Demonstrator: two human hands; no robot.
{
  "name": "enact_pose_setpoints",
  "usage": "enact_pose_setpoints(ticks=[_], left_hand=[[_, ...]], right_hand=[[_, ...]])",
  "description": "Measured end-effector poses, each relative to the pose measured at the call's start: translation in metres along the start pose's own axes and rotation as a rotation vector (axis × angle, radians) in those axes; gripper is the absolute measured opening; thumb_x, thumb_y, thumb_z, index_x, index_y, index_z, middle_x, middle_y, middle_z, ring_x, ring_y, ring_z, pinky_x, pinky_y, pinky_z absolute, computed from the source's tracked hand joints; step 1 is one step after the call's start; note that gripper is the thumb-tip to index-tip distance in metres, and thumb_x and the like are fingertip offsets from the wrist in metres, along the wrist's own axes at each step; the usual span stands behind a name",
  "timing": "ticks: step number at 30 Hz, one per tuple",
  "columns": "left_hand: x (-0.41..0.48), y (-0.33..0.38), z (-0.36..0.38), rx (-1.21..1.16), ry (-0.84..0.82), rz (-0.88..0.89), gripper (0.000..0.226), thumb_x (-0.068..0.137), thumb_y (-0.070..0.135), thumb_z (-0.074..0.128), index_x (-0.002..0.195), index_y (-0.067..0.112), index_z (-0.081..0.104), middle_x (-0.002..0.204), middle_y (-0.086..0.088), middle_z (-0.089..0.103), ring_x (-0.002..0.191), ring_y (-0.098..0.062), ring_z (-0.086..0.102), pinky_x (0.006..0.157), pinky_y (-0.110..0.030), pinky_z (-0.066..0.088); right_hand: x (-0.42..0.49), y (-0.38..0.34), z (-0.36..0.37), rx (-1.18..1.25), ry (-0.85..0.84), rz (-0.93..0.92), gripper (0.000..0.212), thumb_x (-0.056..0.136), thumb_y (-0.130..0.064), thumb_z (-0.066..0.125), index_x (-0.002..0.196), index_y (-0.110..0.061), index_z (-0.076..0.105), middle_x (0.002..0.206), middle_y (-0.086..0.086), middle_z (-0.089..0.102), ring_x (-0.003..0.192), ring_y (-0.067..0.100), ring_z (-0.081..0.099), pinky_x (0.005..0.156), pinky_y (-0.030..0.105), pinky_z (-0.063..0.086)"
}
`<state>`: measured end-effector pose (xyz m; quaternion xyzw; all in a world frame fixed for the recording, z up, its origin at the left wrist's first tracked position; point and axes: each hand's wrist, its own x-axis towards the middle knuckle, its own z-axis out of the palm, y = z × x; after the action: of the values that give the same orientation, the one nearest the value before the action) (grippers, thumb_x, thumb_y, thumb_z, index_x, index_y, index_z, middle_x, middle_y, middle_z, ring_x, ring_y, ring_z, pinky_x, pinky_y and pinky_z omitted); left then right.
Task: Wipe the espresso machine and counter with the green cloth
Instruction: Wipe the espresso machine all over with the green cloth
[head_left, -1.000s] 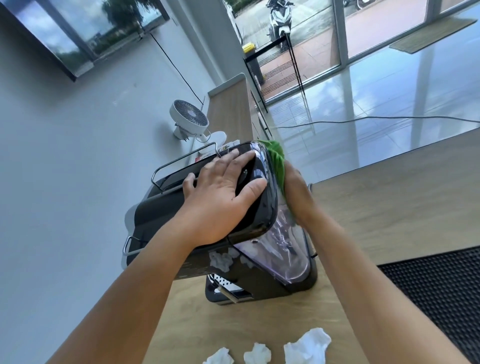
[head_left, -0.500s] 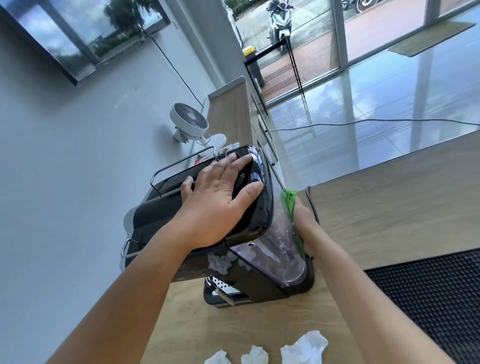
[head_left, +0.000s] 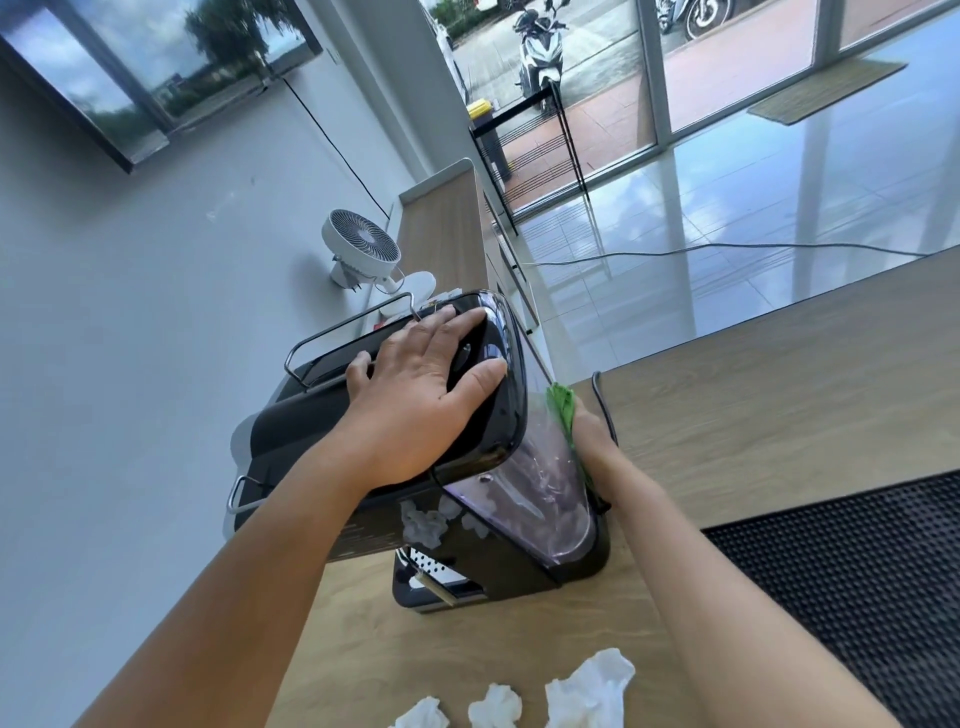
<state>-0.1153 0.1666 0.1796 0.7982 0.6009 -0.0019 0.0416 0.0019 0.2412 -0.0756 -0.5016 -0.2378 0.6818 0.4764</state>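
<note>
A black espresso machine (head_left: 296, 436) with a clear water tank (head_left: 535, 499) stands on the wooden counter (head_left: 753, 415). My left hand (head_left: 415, 400) lies flat on the machine's top, fingers spread. My right hand (head_left: 595, 441) holds the green cloth (head_left: 563, 408) against the machine's right side, beside the tank. Only a strip of the cloth shows above the hand. The tank's edge hides the fingers of that hand.
Three crumpled white tissues (head_left: 587, 686) lie on the counter's near edge. A black rubber mat (head_left: 857, 571) covers the counter at the right. A black cable (head_left: 602, 410) runs behind my right hand. A white fan (head_left: 361, 249) stands beyond the machine by the wall.
My right hand has slid the green cloth down from the machine's top right edge along its side. My left hand has stayed flat on top.
</note>
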Motion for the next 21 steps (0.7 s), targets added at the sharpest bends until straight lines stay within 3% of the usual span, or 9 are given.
enact_pose_setpoints(ticks=[3,5,7,9,10,13,17,21], left_hand=[[-0.003,-0.002,0.001,0.006,0.002,-0.009,0.063,0.081,0.073,0.015,0.142,0.059,0.012,0.157,0.024,0.009,0.146,-0.005,0.003,0.117,-0.051,-0.004],[-0.008,-0.004,0.003,0.006,-0.001,-0.015,0.063,0.081,0.074,0.015,0.142,0.059,0.012,0.157,0.025,0.009,0.145,-0.004,0.003,0.117,-0.051,-0.003],[-0.013,-0.005,0.005,0.007,-0.002,-0.023,0.063,0.081,0.074,0.015,0.142,0.059,0.011,0.157,0.025,0.009,0.145,-0.003,0.003,0.117,-0.052,-0.003],[-0.016,-0.005,0.007,0.010,-0.006,-0.030,0.063,0.081,0.074,0.015,0.142,0.059,0.011,0.157,0.025,0.008,0.145,-0.003,0.002,0.117,-0.051,-0.004],[-0.017,-0.004,0.009,0.007,-0.006,-0.031,0.063,0.081,0.074,0.015,0.142,0.059,0.011,0.157,0.025,0.008,0.145,-0.003,0.002,0.117,-0.051,-0.004],[-0.011,0.002,0.009,0.005,-0.025,-0.026,0.063,0.081,0.073,0.016,0.142,0.059,0.011,0.157,0.024,0.008,0.145,-0.003,0.002,0.117,-0.050,-0.005],[-0.004,-0.014,-0.009,-0.044,0.025,-0.031,0.062,0.082,0.073,0.016,0.142,0.058,0.011,0.157,0.023,0.008,0.145,-0.004,0.001,0.117,-0.051,-0.005],[-0.006,-0.012,-0.006,-0.026,-0.003,-0.031,0.056,0.091,0.068,0.021,0.145,0.055,0.012,0.158,0.021,0.007,0.146,-0.006,-0.001,0.117,-0.052,-0.006]], right_hand=[[-0.038,0.007,0.010,-0.008,0.063,0.134,0.076,0.091,-0.069,0.021,0.133,-0.016,0.054,0.126,0.015,0.062,0.112,0.032,0.061,0.099,0.051,0.049],[-0.071,0.007,0.022,-0.019,0.027,0.156,0.080,0.087,-0.072,0.018,0.145,-0.022,0.042,0.143,0.011,0.051,0.128,0.033,0.051,0.106,0.057,0.040],[-0.098,0.000,0.038,0.035,0.013,-0.018,0.084,0.078,-0.081,0.019,0.147,-0.037,0.037,0.153,-0.002,0.042,0.141,0.025,0.037,0.115,0.059,0.026],[-0.118,-0.022,0.051,0.050,-0.029,-0.247,0.083,0.074,-0.090,0.024,0.142,-0.046,0.041,0.150,-0.010,0.045,0.142,0.017,0.036,0.116,0.057,0.024],[-0.125,-0.039,0.054,0.069,-0.072,-0.331,0.077,0.078,-0.086,0.029,0.140,-0.043,0.046,0.145,-0.008,0.052,0.138,0.017,0.042,0.114,0.055,0.030],[-0.118,-0.088,0.049,0.166,-0.147,-0.397,0.050,0.095,-0.053,0.037,0.126,-0.023,0.063,0.120,0.007,0.068,0.115,0.023,0.063,0.102,0.047,0.047],[-0.083,-0.112,0.057,-0.007,-0.177,-0.361,0.049,0.103,-0.048,0.031,0.112,-0.019,0.070,0.110,0.011,0.073,0.106,0.024,0.067,0.101,0.043,0.050],[-0.032,-0.052,0.030,0.044,-0.190,-0.179,0.063,0.090,-0.067,0.040,0.121,-0.020,0.068,0.115,0.013,0.071,0.113,0.037,0.063,0.106,0.060,0.041]])
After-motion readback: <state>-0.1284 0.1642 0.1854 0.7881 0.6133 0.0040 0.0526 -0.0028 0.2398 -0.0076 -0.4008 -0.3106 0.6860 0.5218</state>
